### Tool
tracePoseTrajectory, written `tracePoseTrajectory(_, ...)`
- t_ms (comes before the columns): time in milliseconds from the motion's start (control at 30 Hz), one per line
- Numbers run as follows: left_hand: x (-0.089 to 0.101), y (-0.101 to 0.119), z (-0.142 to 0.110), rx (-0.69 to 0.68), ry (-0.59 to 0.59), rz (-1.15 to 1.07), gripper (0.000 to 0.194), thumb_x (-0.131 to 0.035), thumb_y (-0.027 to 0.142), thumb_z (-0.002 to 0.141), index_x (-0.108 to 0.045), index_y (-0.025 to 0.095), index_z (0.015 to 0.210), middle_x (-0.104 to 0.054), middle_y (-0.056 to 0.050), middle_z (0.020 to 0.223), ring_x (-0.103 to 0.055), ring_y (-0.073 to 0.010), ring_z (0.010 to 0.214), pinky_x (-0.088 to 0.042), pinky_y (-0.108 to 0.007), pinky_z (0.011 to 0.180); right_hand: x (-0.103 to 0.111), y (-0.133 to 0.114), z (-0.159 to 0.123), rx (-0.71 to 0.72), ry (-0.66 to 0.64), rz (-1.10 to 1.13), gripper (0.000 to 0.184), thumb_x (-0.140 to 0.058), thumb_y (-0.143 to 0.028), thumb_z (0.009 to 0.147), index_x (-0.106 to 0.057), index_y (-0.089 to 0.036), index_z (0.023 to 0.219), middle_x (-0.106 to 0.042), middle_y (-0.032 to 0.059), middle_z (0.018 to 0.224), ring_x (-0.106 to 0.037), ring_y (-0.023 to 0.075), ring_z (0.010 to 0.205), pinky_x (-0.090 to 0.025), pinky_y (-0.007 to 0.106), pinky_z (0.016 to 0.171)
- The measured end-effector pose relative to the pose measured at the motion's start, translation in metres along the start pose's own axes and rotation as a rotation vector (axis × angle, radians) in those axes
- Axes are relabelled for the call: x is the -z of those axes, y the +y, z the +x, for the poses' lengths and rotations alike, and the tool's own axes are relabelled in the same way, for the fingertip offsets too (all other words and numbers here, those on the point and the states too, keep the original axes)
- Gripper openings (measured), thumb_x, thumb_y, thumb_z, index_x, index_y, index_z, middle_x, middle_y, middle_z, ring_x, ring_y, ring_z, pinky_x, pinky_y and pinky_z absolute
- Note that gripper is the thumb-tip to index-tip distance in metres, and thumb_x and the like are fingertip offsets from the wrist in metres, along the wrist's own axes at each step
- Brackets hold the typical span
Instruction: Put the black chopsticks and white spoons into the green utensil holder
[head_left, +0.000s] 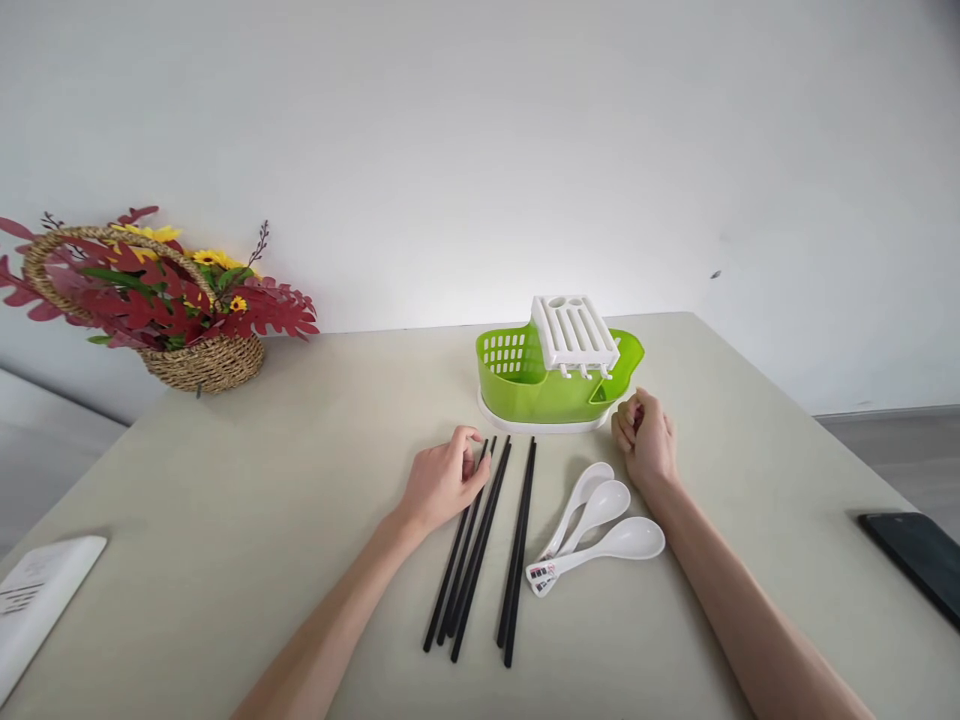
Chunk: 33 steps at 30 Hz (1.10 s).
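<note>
Resting on the counter (322,480) before the green basket (521,402), we seem poised: left grip (442,475) half-curled by the black chopsticks (480,558), hold unclear; right grip (649,440) curled narrow near the spoons (634,538). Lifting chopsticks would need a pinch.

Chopsticks (482,552) blk, spoons (606,503) wht w/ red-blk marks, caddy (525,402) grn, rack (576,354) wht.

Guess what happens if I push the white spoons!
The white spoons would probably shift together, since they overlap. They may feel slippery, because they look smooth and shiny. Their rounded shape might let them rock.
</note>
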<state>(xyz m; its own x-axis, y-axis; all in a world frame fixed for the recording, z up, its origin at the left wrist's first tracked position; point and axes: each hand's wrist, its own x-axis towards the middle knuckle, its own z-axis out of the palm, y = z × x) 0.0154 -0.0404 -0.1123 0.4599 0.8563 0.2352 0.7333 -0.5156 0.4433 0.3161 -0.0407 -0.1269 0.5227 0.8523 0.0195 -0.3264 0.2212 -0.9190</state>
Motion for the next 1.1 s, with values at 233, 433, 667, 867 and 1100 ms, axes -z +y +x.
tracePoseTrajectory(233,0.0,0.001,0.0,-0.012,0.019,0.013,0.016,-0.05,0.034,0.101,-0.047,0.024,0.114,-0.06,0.009,0.067,-0.062,-0.0135,0.056,-0.037,-0.027,0.058,0.002,-0.002,-0.004,-0.056,-0.021,-0.012,0.051,-0.066,-0.044,0.093,-0.036,-0.024,0.057,-0.028,-0.007,0.05,-0.024,0.0091,0.045,-0.018,0.028,0.041)
tracePoseTrajectory(433,0.0,0.0,-0.001,-0.018,0.029,0.021,0.016,-0.05,0.031,0.1,-0.048,0.024,0.114,-0.059,0.009,0.068,-0.062,-0.0131,0.057,-0.037,-0.027,0.059,0.008,-0.004,-0.009,-0.063,-0.055,-0.075,0.052,-0.074,-0.035,0.086,-0.031,-0.023,0.06,-0.027,-0.0073,0.057,-0.025,0.0091,0.052,-0.019,0.028,0.047)
tracePoseTrajectory(667,-0.001,0.0,0.0,-0.015,0.028,0.031,0.014,-0.049,0.029,0.101,-0.049,0.024,0.114,-0.059,0.009,0.068,-0.062,-0.0135,0.058,-0.037,-0.027,0.059,0.01,-0.001,-0.015,-0.004,-0.065,-0.216,0.047,-0.069,-0.02,0.081,-0.028,-0.023,0.059,-0.03,-0.0067,0.055,-0.024,0.0103,0.055,-0.016,0.031,0.052)
tracePoseTrajectory(867,-0.001,0.0,0.0,-0.024,0.025,0.029,0.014,-0.047,0.031,0.102,-0.049,0.025,0.114,-0.059,0.008,0.068,-0.062,-0.0138,0.058,-0.038,-0.027,0.059,0.01,-0.002,-0.016,-0.011,-0.068,-0.235,0.046,-0.068,-0.021,0.08,-0.028,-0.023,0.059,-0.03,-0.0067,0.054,-0.024,0.0104,0.054,-0.017,0.031,0.052)
tracePoseTrajectory(1100,-0.001,0.001,0.0,-0.032,0.026,0.016,0.017,-0.049,0.035,0.101,-0.05,0.024,0.114,-0.059,0.008,0.066,-0.061,-0.0136,0.057,-0.037,-0.026,0.059,0.008,-0.004,-0.017,-0.006,-0.071,-0.242,0.047,-0.069,-0.025,0.082,-0.028,-0.023,0.06,-0.032,-0.007,0.053,-0.025,0.0102,0.053,-0.019,0.03,0.051)
